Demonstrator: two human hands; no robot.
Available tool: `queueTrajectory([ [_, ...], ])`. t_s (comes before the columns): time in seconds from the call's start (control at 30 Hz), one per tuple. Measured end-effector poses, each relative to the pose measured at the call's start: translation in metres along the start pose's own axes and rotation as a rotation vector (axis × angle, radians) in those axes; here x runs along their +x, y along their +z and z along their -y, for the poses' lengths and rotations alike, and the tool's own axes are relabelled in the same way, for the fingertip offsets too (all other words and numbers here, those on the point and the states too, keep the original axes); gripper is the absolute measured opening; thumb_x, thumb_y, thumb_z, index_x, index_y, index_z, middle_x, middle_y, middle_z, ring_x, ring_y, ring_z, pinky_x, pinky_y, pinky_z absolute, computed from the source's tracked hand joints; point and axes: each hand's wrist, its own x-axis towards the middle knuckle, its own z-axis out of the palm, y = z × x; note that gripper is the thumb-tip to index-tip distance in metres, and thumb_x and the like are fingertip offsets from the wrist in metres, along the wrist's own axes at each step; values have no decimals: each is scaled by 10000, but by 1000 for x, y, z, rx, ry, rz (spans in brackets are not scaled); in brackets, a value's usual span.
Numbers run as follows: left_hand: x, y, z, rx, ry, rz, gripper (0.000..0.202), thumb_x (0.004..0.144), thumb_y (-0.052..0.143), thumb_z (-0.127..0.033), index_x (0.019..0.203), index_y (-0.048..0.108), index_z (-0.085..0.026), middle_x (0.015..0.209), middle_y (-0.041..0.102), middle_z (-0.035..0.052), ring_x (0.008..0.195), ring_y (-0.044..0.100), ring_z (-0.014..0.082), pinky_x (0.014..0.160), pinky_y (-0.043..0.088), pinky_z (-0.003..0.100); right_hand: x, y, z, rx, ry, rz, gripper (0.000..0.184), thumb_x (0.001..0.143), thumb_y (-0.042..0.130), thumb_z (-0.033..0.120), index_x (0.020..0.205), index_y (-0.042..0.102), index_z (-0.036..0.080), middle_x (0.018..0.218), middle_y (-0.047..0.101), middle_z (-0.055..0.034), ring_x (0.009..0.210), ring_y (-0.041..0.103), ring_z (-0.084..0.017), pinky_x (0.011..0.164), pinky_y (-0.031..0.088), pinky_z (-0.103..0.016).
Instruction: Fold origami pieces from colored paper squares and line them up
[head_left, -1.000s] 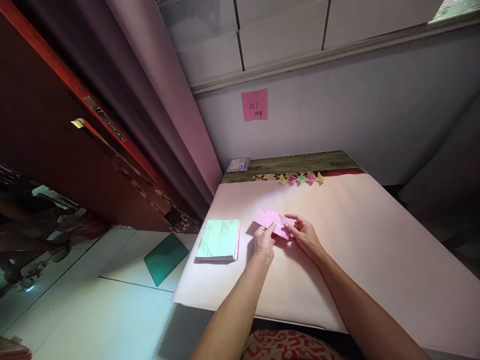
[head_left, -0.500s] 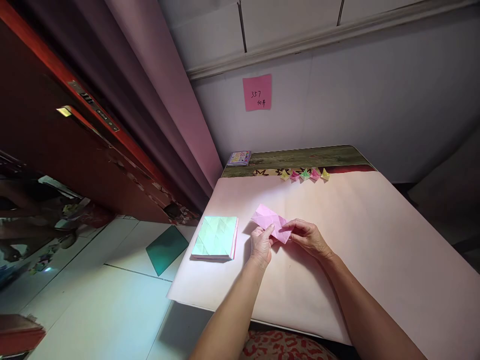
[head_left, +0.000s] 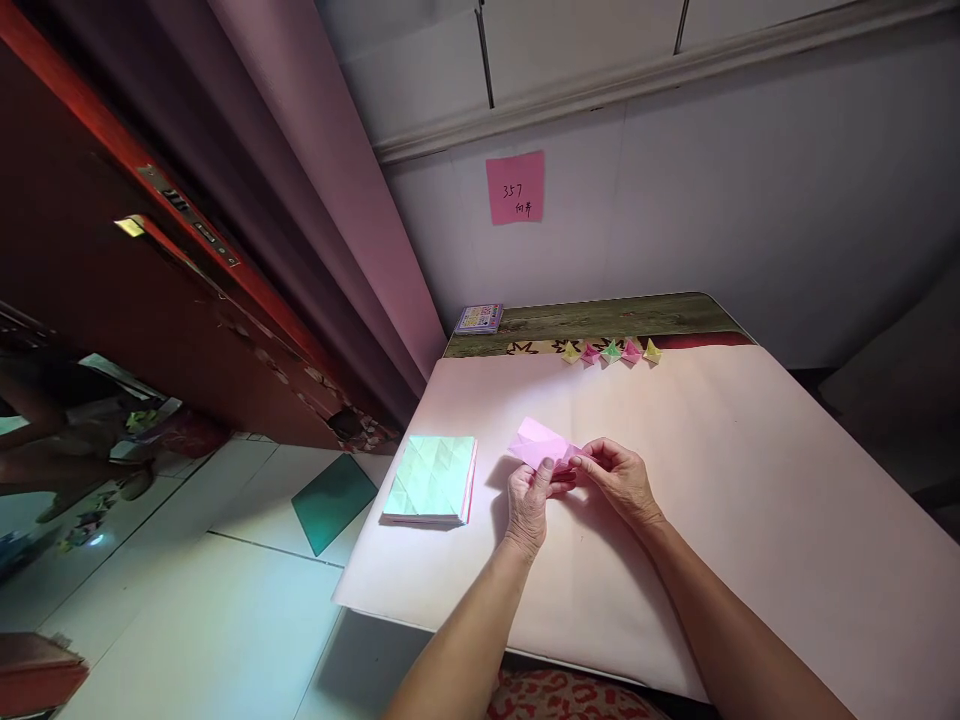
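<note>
the pink folded sheet of paper (head_left: 541,443) is pale and thin, creased into an uneven pointed shape. its left part rises clear of the surface (head_left: 750,480) and catches the light, with a crease running across it. its right part narrows to a darker pink tip that disappears between the two hands. it sits near the middle of the pale pink covered surface, a little towards the near edge, and casts a shadow just below itself.

the left hand (head_left: 531,495) comes up from below with its back to the camera. its fingers (head_left: 547,467) are pinched narrowly on the lower edge of the paper, thumb on top. the right hand (head_left: 619,478) reaches in from the right, and its fingers (head_left: 583,461) are closed on the paper's right tip, touching the left thumb. most of the sheet lies above and to the left of both sets of fingertips. how the underside is folded cannot be made out.

on the tiled floor to the left lies a dark green flat sheet (head_left: 334,500). just beside the left hand, on the surface, rests a neat stack of square papers (head_left: 431,478), creased pale green on top with pink edges beneath. at the far left corner sits a small printed packet (head_left: 478,318). a pink sticky note (head_left: 514,187) with handwriting is stuck to the wall above. along the far edge stands a row of small folded paper pieces (head_left: 611,351), yellow, pink and green, well apart from the hands.
</note>
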Motion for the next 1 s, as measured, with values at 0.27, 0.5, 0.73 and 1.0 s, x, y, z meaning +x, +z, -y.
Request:
queueTrajectory([
  [0.27, 3, 0, 9, 34, -6, -42, 364, 701, 772, -471, 901, 698, -176, 808, 760, 73, 709, 727, 229, 671, 578, 336, 3, -2, -1, 98, 47, 87, 505, 756, 758, 489, 1139, 612, 195, 766, 676, -25, 712, 643, -182, 659, 528, -303],
  [0.5, 2, -4, 11, 103, -21, 62, 394, 707, 778, -450, 928, 661, -146, 746, 738, 65, 631, 698, 207, 618, 555, 313, 2, -5, 5, 93, 90, 229, 377, 781, 710, 530, 814, 673, 157, 729, 657, -30, 661, 574, -149, 621, 463, -270],
  [0.73, 5, -3, 1, -188, 42, -27, 262, 823, 685, -417, 958, 705, -194, 961, 741, 71, 914, 685, 206, 856, 523, 319, 2, -9, 6, 76, 159, 292, 392, 754, 722, 545, 753, 630, 164, 671, 583, 9, 610, 493, -118, 564, 379, -237],
  [1.0, 10, -12, -9, -450, -118, -24, 249, 757, 750, -334, 904, 722, -135, 903, 730, 94, 914, 677, 223, 891, 493, 352, -1, -13, 22, 73, 190, 394, 416, 791, 674, 576, 743, 610, 168, 684, 570, 2, 620, 487, -126, 577, 373, -244],
])
